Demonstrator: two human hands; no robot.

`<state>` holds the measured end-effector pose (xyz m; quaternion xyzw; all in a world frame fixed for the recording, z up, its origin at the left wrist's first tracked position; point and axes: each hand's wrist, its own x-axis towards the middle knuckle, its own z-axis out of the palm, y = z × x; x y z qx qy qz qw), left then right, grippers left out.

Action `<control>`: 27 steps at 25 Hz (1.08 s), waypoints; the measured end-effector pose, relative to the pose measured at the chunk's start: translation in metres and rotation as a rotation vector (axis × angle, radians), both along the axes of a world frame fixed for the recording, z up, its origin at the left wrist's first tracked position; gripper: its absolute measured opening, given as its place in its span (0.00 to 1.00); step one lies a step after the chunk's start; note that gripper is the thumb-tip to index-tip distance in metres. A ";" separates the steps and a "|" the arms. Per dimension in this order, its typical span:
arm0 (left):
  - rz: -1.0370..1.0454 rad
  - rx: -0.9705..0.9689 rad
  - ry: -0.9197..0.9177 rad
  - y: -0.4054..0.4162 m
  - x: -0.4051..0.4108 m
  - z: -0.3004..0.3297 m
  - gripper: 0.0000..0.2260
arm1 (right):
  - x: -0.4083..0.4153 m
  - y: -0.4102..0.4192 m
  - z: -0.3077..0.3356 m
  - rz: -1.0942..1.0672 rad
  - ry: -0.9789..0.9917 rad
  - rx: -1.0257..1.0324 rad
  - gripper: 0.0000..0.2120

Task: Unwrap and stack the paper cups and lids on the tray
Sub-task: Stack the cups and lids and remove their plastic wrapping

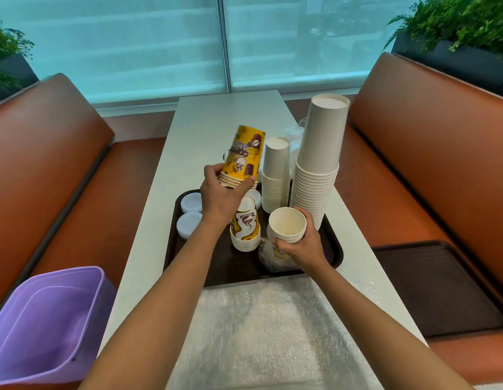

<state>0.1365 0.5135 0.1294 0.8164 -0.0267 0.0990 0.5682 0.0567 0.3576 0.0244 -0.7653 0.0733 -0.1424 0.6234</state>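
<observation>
Cups fill most of the dark tray [333, 256] on the white table [205, 122]: the tall white stack [319, 164] stands at its far right, a shorter white stack [276, 175] just left of that, and a low yellow printed stack [245, 230] near the middle. Your left hand [220, 194] grips a tilted, upturned sleeve of yellow cups [241, 157] by the rims, above the low stack. Bring it upright and straight over that stack before you lower it, so the rims nest without tipping. Your right hand [301, 243] is wrapped round a short nest of upright cups [287, 225] still partly in clear plastic wrap [268, 256]; hold it steady. Two piles of white lids [189, 213] sit at the tray's left edge.
</observation>
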 end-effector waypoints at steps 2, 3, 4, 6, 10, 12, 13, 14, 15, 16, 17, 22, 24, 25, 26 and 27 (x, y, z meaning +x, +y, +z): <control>0.042 -0.148 -0.038 0.002 0.000 -0.027 0.28 | -0.001 0.001 -0.001 -0.005 -0.003 -0.009 0.40; 0.041 -0.185 -0.043 0.002 -0.001 -0.039 0.28 | -0.001 0.001 0.000 -0.006 -0.005 -0.012 0.40; 0.028 -0.187 -0.035 0.002 -0.002 -0.051 0.28 | -0.001 0.001 0.000 -0.007 -0.008 -0.011 0.40; -0.023 -0.092 0.022 0.003 -0.005 -0.075 0.30 | -0.002 0.002 0.002 -0.007 -0.013 -0.007 0.40; -0.153 0.187 0.251 0.011 -0.007 -0.114 0.37 | -0.002 0.003 0.002 -0.017 -0.004 -0.016 0.39; -0.106 0.198 0.136 0.014 -0.010 -0.116 0.39 | -0.001 0.002 0.001 -0.014 0.003 -0.019 0.40; -0.030 0.180 -0.029 0.013 -0.013 -0.114 0.37 | -0.001 0.002 0.000 -0.013 0.009 -0.013 0.41; 0.061 0.165 -0.240 0.008 -0.018 -0.106 0.32 | -0.001 0.003 -0.001 -0.018 0.016 -0.010 0.41; 0.100 0.160 -0.455 0.003 -0.022 -0.096 0.27 | -0.002 0.003 -0.002 -0.022 0.024 0.001 0.41; 0.050 0.181 -0.648 -0.005 -0.025 -0.082 0.22 | -0.002 0.002 -0.004 -0.030 0.035 0.017 0.40; -0.081 0.220 -0.778 -0.014 -0.029 -0.066 0.18 | -0.002 0.002 -0.006 -0.037 0.041 0.033 0.39; -0.684 0.881 -0.157 -0.060 -0.035 -0.021 0.29 | 0.001 -0.003 -0.012 -0.016 0.103 -0.005 0.39; -0.726 1.063 -0.009 -0.066 -0.028 -0.018 0.34 | 0.000 -0.005 -0.016 0.008 0.138 0.011 0.37; -0.739 1.076 0.029 -0.068 -0.024 -0.015 0.35 | -0.001 -0.007 -0.018 0.016 0.150 0.019 0.37; -0.739 1.059 0.042 -0.069 -0.022 -0.010 0.34 | -0.002 -0.008 -0.021 0.016 0.152 0.018 0.37; -0.725 1.038 0.027 -0.069 -0.020 -0.004 0.33 | -0.002 -0.009 -0.023 0.015 0.150 0.014 0.37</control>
